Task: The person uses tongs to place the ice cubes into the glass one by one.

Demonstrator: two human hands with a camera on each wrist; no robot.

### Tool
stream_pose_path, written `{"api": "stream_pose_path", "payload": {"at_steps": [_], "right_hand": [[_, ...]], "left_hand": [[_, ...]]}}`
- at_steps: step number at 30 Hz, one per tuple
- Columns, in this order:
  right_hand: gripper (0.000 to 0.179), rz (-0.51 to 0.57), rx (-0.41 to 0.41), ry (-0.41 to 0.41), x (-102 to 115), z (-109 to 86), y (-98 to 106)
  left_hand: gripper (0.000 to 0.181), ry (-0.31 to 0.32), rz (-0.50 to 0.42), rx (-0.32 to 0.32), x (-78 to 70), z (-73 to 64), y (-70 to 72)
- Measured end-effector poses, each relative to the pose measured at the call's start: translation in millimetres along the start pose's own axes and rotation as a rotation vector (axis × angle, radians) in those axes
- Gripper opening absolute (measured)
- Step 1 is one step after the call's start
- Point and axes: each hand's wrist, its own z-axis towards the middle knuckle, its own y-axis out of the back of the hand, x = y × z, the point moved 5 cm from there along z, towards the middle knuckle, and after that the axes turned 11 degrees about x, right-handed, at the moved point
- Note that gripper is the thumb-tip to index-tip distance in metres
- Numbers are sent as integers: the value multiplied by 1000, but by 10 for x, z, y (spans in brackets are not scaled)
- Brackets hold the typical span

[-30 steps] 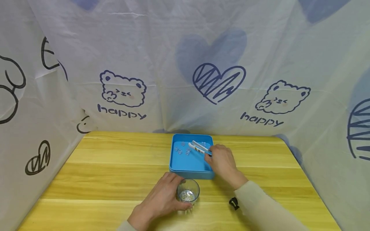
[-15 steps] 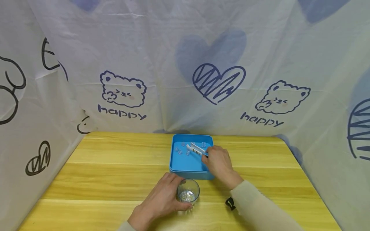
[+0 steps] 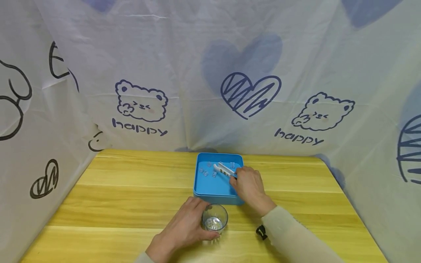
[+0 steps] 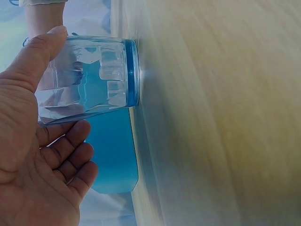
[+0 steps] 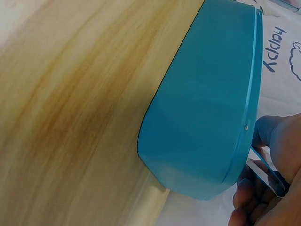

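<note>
In the head view my left hand (image 3: 184,226) holds a clear drinking glass (image 3: 215,218) upright on the table, thumb on the near side and fingers on the far side. Inside it, seen from the left wrist, sit clear cubes (image 4: 113,70) near the bottom. My right hand (image 3: 248,184) grips white-and-blue tongs (image 3: 225,170) over a blue square tray (image 3: 217,188). The tongs' tips stand apart among several small clear cubes (image 3: 205,173); whether they touch one is too small to tell. From the right wrist, the tray's wall hides the tips.
A small black object (image 3: 261,232) lies on the wooden table (image 3: 131,204) beside the right sleeve. Behind the tray hangs a white cloth (image 3: 197,120) printed with bears and hearts; it also runs along both sides.
My right hand and the tongs have shifted slightly left and are nearly still over the last half second. The left hand and the glass stay in place.
</note>
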Motion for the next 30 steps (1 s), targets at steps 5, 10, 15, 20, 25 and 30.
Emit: {"api": "stream_pose_path", "payload": {"at_steps": [5,10,15,20,25,30], "right_hand": [[26,17,-5,1,7,1,-2],[26,32,2,6,33,-5,0],[27,30,14,4,47,-10,-3],[28,20,8,0,25,-12,-10],[29,2,9,-13,-3,-8,-3],[30,3,0,-15,-8,-11,12]], "left_hand": [[81,1,-8,4,1,0,1],[81,1,-9,1,1,-3,0],[81,0,-5,-3,0,-7,1],[80,1,-1,-5,0,-8,-3],[80,4,3,-5,2,-10,-6],[80,6,4,-5,3,-11,-4]]}}
